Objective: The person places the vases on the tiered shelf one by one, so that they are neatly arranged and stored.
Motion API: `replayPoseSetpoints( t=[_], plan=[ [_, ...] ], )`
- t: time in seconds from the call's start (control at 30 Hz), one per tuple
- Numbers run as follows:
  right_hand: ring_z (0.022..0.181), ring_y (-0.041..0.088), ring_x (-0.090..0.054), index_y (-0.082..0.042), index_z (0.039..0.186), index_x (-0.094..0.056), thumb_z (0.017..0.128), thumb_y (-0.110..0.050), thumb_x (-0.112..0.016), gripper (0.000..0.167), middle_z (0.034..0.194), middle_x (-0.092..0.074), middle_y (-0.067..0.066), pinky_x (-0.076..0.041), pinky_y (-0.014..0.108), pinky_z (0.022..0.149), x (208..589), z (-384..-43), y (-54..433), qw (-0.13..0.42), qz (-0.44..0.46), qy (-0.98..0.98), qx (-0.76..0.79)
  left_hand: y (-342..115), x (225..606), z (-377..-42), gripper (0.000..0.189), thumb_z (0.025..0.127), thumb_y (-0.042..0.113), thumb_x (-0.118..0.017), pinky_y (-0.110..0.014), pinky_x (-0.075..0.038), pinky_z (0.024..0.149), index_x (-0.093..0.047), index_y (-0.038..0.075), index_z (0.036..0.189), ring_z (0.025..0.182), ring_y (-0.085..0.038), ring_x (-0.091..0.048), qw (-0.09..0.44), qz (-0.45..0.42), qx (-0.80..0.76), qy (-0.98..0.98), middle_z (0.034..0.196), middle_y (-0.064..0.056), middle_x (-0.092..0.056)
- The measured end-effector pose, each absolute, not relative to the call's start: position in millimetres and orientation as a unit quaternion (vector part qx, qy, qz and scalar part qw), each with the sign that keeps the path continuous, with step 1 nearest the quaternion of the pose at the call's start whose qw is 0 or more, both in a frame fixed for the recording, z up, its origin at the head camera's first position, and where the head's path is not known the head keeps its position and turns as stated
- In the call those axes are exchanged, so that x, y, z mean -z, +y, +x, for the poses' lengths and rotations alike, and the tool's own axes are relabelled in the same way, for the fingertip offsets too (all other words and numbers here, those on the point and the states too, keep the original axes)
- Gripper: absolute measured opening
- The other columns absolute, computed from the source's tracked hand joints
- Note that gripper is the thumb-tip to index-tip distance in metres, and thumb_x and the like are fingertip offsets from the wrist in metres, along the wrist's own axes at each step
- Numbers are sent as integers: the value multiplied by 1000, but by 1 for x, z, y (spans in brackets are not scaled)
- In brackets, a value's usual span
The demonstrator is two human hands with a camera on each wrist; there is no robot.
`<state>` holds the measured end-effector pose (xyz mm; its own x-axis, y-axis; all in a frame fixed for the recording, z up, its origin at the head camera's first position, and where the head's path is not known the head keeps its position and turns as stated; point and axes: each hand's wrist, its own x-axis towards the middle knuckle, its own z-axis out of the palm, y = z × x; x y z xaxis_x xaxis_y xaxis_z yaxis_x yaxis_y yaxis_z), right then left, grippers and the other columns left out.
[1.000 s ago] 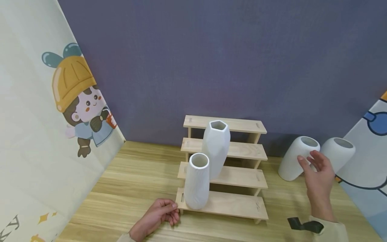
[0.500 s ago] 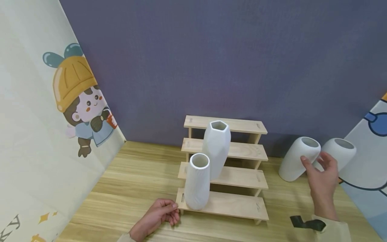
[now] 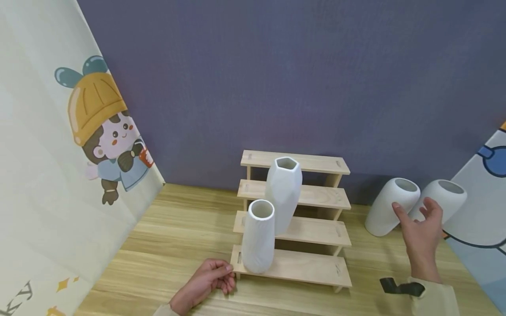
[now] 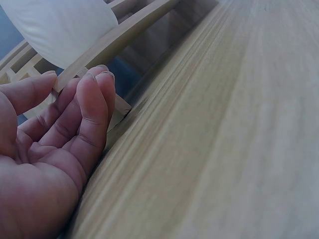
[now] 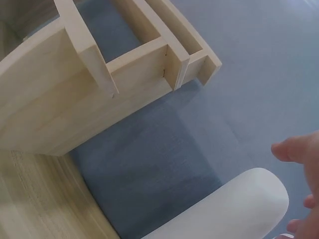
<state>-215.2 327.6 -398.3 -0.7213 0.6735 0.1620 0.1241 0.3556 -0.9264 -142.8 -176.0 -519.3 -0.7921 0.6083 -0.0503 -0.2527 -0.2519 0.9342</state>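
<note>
My left hand [image 3: 207,281] pinches the front left corner of a wooden stepped stand [image 3: 304,265] between thumb and fingers. A white textured vase [image 3: 258,245] stands upright on the lowest step. Behind it, one step up, is a taller faceted white vase [image 3: 282,193] with a five-sided mouth. My right hand [image 3: 423,237] is at two smooth white vases on the table to the right, thumb and fingers spread. Its thumb overlaps the nearer left vase [image 3: 389,208], and its fingers overlap the right one [image 3: 442,199]. In the right wrist view the thumb is apart from the smooth vase [image 5: 234,209].
The wood-grain table [image 3: 158,245] meets a dark blue-grey back wall [image 3: 253,87]. A pale left panel [image 3: 35,175] carries a cartoon figure, and another printed panel [image 3: 486,197] closes the right side. The stand's two upper steps rise behind the faceted vase.
My right hand has shifted slightly right, its fingers moving in beside the right-hand smooth vase and then lifting a little. The left hand, the stand and the vases stay put.
</note>
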Motion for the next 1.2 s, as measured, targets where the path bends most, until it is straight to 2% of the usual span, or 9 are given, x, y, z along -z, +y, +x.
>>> replayPoseSetpoints(
  t=[0.7, 1.0, 1.2],
  plan=[
    [153, 29, -26, -19, 158, -21, 89, -38, -70, 87, 166, -25, 10, -24, 54, 125, 401, -232, 338, 260, -246, -784, -507, -176, 519, -140, 25, 106, 14, -46, -17, -58, 63, -67, 12, 92, 72, -3, -71, 278, 154, -773, 549, 81, 7, -76],
    [152, 31, -25, -21, 157, -20, 88, -34, -71, 87, 165, -24, 15, -23, 50, 126, 399, -241, 340, 253, -243, -777, -523, -175, 518, -141, 24, 106, 14, -47, -16, -58, 63, -67, 12, 92, 72, -2, -70, 277, 156, -773, 548, 81, 7, -76],
    [148, 30, -30, -19, 156, -22, 87, -34, -72, 86, 161, -30, 16, -27, 49, 123, 400, -247, 339, 258, -243, -780, -516, -175, 518, -141, 24, 106, 14, -47, -16, -58, 63, -67, 12, 92, 71, -2, -70, 278, 155, -772, 550, 81, 7, -76]
  ],
)
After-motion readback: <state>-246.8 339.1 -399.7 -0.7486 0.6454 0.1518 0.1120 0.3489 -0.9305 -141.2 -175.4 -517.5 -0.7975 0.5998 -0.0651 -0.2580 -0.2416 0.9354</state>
